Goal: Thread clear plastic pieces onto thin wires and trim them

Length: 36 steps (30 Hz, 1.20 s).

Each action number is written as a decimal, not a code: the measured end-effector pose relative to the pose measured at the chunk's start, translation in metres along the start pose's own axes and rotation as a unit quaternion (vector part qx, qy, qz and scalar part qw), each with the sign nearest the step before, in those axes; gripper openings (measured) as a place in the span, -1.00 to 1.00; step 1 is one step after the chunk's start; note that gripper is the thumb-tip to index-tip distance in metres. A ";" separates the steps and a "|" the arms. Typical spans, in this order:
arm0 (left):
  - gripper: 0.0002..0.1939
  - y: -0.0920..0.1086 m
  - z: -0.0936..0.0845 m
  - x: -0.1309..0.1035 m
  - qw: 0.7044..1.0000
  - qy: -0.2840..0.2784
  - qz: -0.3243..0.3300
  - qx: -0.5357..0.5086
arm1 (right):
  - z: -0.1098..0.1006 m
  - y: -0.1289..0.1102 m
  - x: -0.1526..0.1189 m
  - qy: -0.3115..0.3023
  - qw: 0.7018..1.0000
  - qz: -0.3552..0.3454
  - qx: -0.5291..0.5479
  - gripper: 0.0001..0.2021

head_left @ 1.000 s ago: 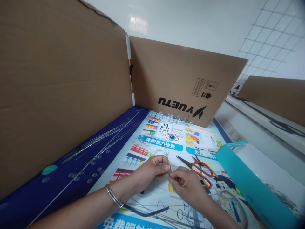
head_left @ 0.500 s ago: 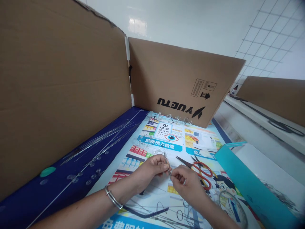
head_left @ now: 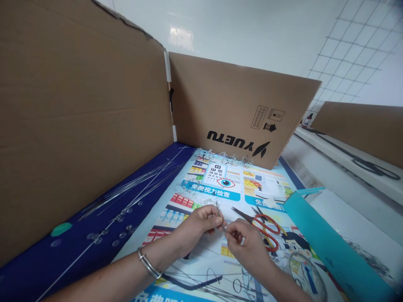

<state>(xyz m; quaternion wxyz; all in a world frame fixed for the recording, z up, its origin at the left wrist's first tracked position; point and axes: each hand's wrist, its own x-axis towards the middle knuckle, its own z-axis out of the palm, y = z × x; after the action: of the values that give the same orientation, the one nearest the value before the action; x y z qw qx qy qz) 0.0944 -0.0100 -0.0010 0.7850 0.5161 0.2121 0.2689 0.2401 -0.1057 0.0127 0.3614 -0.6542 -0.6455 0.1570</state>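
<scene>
Fingertips together, my left hand [head_left: 203, 222] pinches a thin piece of twisted wire [head_left: 217, 204] over the printed sheet. The wire's upper end sticks out above the fingers. My right hand [head_left: 247, 243] is close beside it, with thumb and forefinger closed on the wire's lower end. Part of the wire is hidden by the fingers. Just beyond my right hand lie scissors [head_left: 271, 226] with red-orange handles, partly over another dark-tipped tool [head_left: 260, 211]. Loose wires [head_left: 201, 285] and small wire loops [head_left: 237, 285] lie below the hands.
A teal box [head_left: 333, 247] holding metal pieces stands at right. Clear beads [head_left: 119, 218] and straight wires [head_left: 132, 184] lie on the blue surface at left, near a green oval [head_left: 61, 229]. Cardboard panels [head_left: 239, 100] wall the back and left. Wire pieces [head_left: 223, 157] line the back panel.
The view has shifted very slightly. Both hands keep their pinch on the wire in nearly the same place.
</scene>
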 end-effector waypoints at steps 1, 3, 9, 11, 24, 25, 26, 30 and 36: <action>-0.85 0.000 0.000 0.000 1.000 0.003 -0.001 -0.001 | 0.000 0.000 0.000 0.002 1.000 -0.001 0.000 -0.87; -0.84 0.000 0.000 0.000 1.000 0.008 -0.005 -0.002 | 0.000 0.000 0.000 0.004 1.000 -0.006 -0.002 -0.86; -0.83 0.001 0.001 0.000 1.000 0.022 -0.008 0.001 | -0.001 -0.001 0.001 0.004 1.000 -0.031 0.002 -0.87; -0.83 0.001 0.001 0.000 1.000 0.024 -0.008 -0.001 | -0.002 -0.001 0.001 0.008 0.999 -0.037 0.004 -0.87; -0.80 0.002 0.003 -0.001 0.999 0.035 -0.005 0.011 | -0.002 0.000 0.000 0.015 0.999 -0.041 -0.001 -0.87; -0.80 0.002 0.003 -0.001 0.999 0.036 -0.004 0.012 | -0.002 0.000 0.000 0.014 0.999 -0.039 0.000 -0.87; -0.80 0.003 0.003 -0.001 0.999 0.036 -0.004 0.012 | -0.002 0.000 0.000 0.012 0.999 -0.038 0.003 -0.87; -0.80 0.002 0.003 0.000 0.999 0.038 -0.004 0.009 | -0.001 0.000 0.001 0.010 0.999 -0.031 0.012 -0.87; -0.81 0.001 0.003 0.000 0.999 0.034 -0.005 0.005 | -0.001 -0.002 0.003 0.016 0.999 -0.031 0.018 -0.87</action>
<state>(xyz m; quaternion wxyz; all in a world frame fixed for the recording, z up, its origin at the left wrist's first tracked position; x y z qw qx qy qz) 0.0956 -0.0117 0.0006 0.7760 0.5096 0.2428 0.2814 0.2399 -0.1037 0.0155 0.3879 -0.6294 -0.6570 0.1472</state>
